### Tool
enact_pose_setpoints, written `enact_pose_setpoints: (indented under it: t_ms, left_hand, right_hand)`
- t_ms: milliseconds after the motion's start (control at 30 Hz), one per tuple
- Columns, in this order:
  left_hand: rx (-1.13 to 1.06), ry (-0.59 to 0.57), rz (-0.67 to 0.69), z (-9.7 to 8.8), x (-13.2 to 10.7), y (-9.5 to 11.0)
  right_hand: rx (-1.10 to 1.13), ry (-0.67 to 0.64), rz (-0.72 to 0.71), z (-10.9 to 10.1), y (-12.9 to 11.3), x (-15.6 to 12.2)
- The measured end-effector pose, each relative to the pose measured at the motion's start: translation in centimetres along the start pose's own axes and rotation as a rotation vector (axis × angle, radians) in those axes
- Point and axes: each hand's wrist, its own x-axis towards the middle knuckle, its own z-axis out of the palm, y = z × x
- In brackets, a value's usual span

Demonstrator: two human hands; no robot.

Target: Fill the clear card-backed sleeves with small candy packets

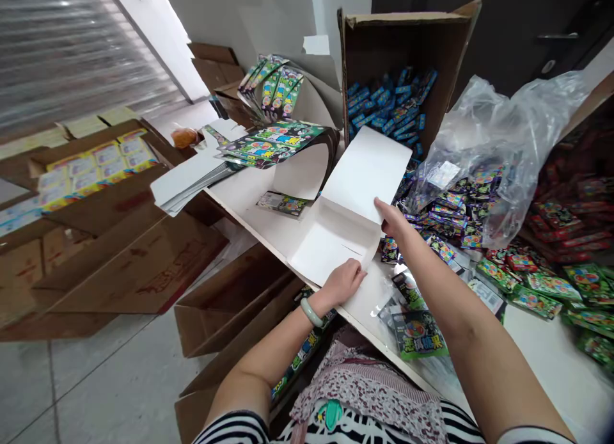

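Note:
A white folding carton lies partly folded on the table, its plain inside facing up and its large lid panel raised at the back. My left hand, with a pale green bangle on the wrist, is closed on the near edge of the carton. On the right side, my right hand grips the carton where the lid panel meets the side wall; its fingertips are partly hidden behind the card. Just left of the carton lies a small printed piece, under curled printed card sheets.
Behind the carton stands a cardboard box of small blue packets. Dark candy packets, a clear plastic bag and green packets spread over the right side. Open cardboard boxes stand on the floor at left.

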Motion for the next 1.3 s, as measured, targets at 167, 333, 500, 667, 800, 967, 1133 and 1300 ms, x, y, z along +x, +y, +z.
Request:
enact_pose_setpoints:
  t_ms: [167,333,500,667,800,967,1133,1300]
  left_hand:
    - [-0.086,0.007,-0.065,0.3,0.7,0.6]
    - [-0.128,0.041,-0.141,0.4,0.9,1.1]
    - [-0.126,-0.023,-0.130,0.8,1.1,1.7]
    - [-0.011,0.063,-0.179,-0.4,2.2,1.0]
    - [0.009,0.080,-0.202,-1.6,2.7,0.5]
    - [-0.056,-0.079,-0.110,0.3,3.6,2.5]
    - [-0.089,-0.114,-0.134,2.3,4.9,3.6]
    - [-0.052,0.081,-0.077,1.6,4.1,4.7]
  right_hand:
    - [0.041,0.017,0.029,1.0,-0.7,0.3]
    - [-0.041,0.116,-0.144,-3.6,-1.7,-1.8]
    - [-0.412,0.107,-0.332,-13.8,0.6,-8.6]
    - [-0.500,0.210,-0.237,-21.5,3.9,-17.2]
    - [-0.458,0.286,-0.144,-25.4,5.6,-22.6]
    - [-0.457,0.252,-0.143,-26.5,6.9,-26.1]
    - [-0.676,0.174,-0.197,-26.0,6.9,-27.7]
    - [-0.998,0.220,-0.219,-26.3,7.2,-29.2]
